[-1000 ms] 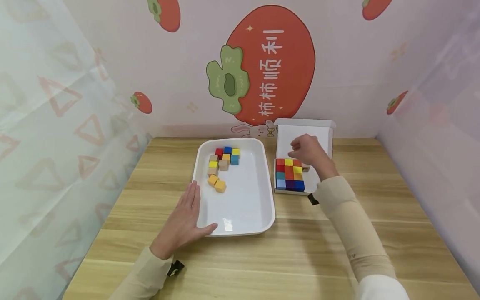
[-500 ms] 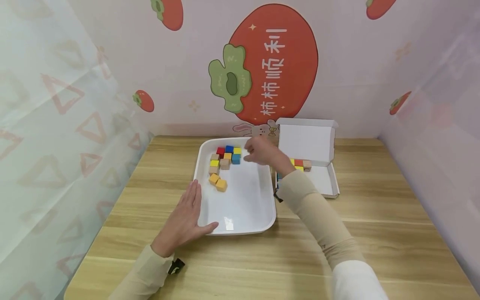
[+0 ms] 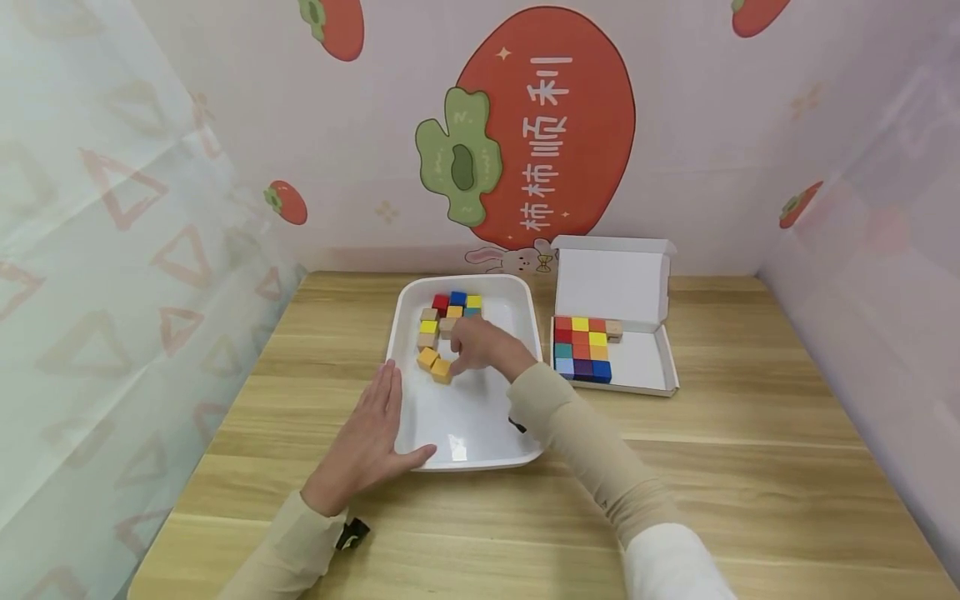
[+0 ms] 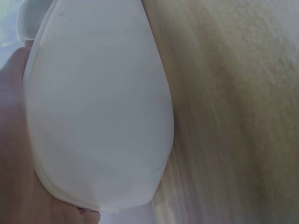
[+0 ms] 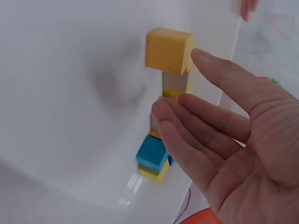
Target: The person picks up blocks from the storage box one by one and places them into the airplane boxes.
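Observation:
A white tray (image 3: 480, 429) lies on the table with several small wooden cubes inside. My left hand (image 3: 360, 442) rests along the tray's near-left corner, fingers straight and thumb spread; the left wrist view shows it against the tray's outer wall (image 4: 98, 107). Over the tray, my right hand (image 3: 486, 343) has its thumb tip right beside an orange-yellow cube (image 5: 166, 50), fingers loosely bent and apart from the thumb. A second orange-yellow cube (image 3: 427, 358) sits just behind. Teal (image 5: 153, 153), yellow, red, blue and plain wood cubes cluster farther back, partly hidden by the right hand.
Right of the tray stands a white cardboard box (image 3: 645, 367), its lid (image 3: 611, 285) raised at the back. Rows of coloured cubes (image 3: 581, 338) fill its left part, with a plain wood piece (image 3: 613, 329) at the back row's end. A printed cloth backdrop (image 3: 375, 125) rises behind the table.
My right hand has moved left from over the box, across the tray's far side, then down toward the orange-yellow cubes. The left hand has stayed at the tray's edge.

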